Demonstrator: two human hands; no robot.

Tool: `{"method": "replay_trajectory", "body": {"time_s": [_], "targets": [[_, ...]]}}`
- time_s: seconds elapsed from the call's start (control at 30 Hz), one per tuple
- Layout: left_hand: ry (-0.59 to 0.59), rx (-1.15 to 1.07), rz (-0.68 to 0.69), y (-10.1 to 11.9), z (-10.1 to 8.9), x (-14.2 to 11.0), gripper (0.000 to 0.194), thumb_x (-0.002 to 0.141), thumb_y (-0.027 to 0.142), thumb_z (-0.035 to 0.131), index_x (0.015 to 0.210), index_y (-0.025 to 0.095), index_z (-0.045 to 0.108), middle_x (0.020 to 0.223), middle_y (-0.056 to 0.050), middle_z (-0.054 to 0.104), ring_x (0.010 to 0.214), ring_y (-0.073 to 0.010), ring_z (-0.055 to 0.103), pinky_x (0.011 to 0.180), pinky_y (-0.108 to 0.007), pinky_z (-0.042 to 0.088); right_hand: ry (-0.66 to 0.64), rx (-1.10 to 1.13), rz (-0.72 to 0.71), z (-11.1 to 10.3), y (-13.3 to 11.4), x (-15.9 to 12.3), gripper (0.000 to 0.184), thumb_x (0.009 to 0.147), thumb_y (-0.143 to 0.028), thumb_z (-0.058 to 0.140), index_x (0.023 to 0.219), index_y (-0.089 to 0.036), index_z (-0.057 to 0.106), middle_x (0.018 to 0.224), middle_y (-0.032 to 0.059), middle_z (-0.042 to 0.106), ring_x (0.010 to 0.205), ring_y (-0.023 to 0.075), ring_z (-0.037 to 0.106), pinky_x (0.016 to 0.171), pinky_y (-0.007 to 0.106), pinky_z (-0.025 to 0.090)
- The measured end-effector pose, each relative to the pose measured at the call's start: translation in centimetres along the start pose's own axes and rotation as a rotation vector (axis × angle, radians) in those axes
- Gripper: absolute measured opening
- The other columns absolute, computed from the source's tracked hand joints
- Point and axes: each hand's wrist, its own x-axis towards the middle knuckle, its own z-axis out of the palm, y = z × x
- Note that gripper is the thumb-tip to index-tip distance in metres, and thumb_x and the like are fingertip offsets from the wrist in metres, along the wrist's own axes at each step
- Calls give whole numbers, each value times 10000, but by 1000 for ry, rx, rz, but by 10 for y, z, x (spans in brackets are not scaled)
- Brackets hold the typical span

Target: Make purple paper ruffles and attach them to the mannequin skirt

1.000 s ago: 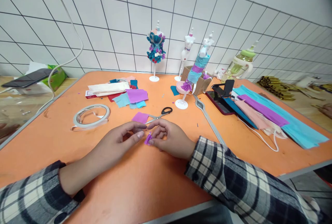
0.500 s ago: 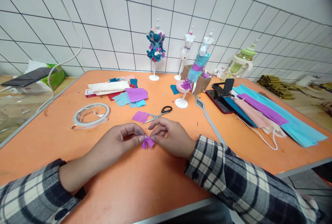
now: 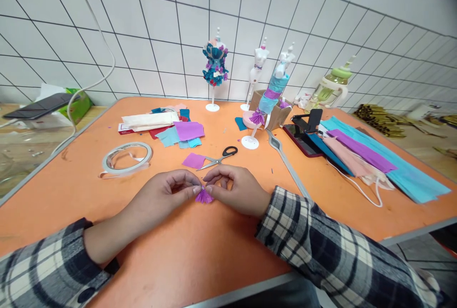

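A small pleated piece of purple crepe paper [image 3: 203,197] is pinched at its gathered top and fans out downward over the table. My left hand [image 3: 171,191] grips it from the left between thumb and index finger. From the right, the thumb and fingertips of my right hand [image 3: 233,189] press on the same gathered end. Just beyond my fingers lie open scissors [image 3: 222,157] with black handles, their blades beside a flat purple paper square [image 3: 193,160]. A roll of double-sided tape [image 3: 104,161] rests farther left.
Small dress forms stand at the back, one in teal ruffles [image 3: 215,67], another wrapped in blue and purple [image 3: 273,91]. Paper pieces [image 3: 189,131] lie back left. Tweezers [image 3: 285,158], a phone [image 3: 300,141] and long paper strips [image 3: 385,160] occupy the right.
The purple piece's lower edge has spread from two separate flaps into one continuous fan. My right fingers have curled in slightly; both hands stay in about the same place.
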Motion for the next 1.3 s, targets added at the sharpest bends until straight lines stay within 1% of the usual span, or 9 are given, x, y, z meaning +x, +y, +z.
{"method": "replay_trajectory", "body": {"time_s": [0.1, 0.2, 0.47, 0.67, 0.8, 0.97, 1.1, 1.2, 1.3], "targets": [[-2, 2, 9, 2, 1, -1, 194, 829, 397, 661, 774, 220, 718, 777, -20, 753, 748, -189, 691, 750, -300, 576, -45, 124, 50, 4, 3, 1, 164, 803, -322, 741, 872, -175, 718, 758, 8, 712, 605, 101, 550, 576, 228, 415], [4, -43, 3, 2, 2, -1, 213, 829, 423, 672, 813, 215, 714, 809, -32, 765, 787, -202, 704, 770, -306, 581, -47, 251, 125, 6, 5, 2, 133, 782, -272, 747, 836, -164, 691, 722, 0, 674, 627, 104, 550, 586, 225, 421], [-14, -188, -53, -1, 3, -2, 423, 779, 423, 751, 1135, 217, 650, 943, -55, 780, 898, -228, 737, 829, -339, 584, -45, 365, 160, 0, 3, 6, 40, 785, -161, 683, 814, -170, 657, 706, -27, 596, 625, 97, 506, 608, 228, 419], [-30, -184, -54, 0, 3, -1, 351, 784, 356, 733, 1090, 211, 637, 807, -22, 763, 807, -206, 734, 789, -323, 577, -60, 411, 183, 1, 0, 4, 58, 781, -129, 677, 821, -164, 653, 699, -27, 589, 614, 90, 497, 575, 214, 404], [-26, -166, -15, -1, 3, -2, 316, 808, 317, 708, 1095, 216, 622, 815, -16, 761, 814, -199, 730, 791, -320, 571, -101, 463, 242, 0, -5, 3, 76, 804, -165, 693, 874, -168, 662, 701, -33, 602, 557, 74, 485, 501, 193, 381], [-30, -121, 8, -3, 5, -4, 343, 831, 342, 687, 1135, 209, 598, 857, -34, 763, 847, -209, 723, 823, -344, 562, -157, 440, 313, -1, -5, 1, 150, 801, -239, 740, 905, -165, 661, 781, 6, 654, 628, 100, 553, 457, 178, 398], [8, -54, 51, -2, 3, -4, 352, 833, 350, 665, 1152, 212, 610, 815, -16, 720, 824, -204, 698, 820, -346, 556, -185, 480, 308, -1, -4, 2, 156, 786, -249, 744, 843, -169, 623, 732, -11, 630, 590, 89, 518, 423, 167, 365], [58, -28, 75, -1, 1, -4, 369, 832, 413, 675, 1148, 225, 642, 914, -39, 719, 906, -227, 692, 840, -354, 555, -136, 482, 294, 0, -4, 3, 144, 759, -200, 749, 791, -158, 615, 676, -26, 599, 589, 73, 508, 471, 162, 374], [23, 61, 45, -1, 3, -3, 317, 806, 479, 711, 1004, 232, 714, 1023, -66, 739, 987, -263, 682, 892, -380, 532, -120, 485, 283, 2, -4, 3, 177, 736, -227, 774, 810, -157, 629, 701, -15, 616, 600, 78, 517, 476, 167, 380]]}}
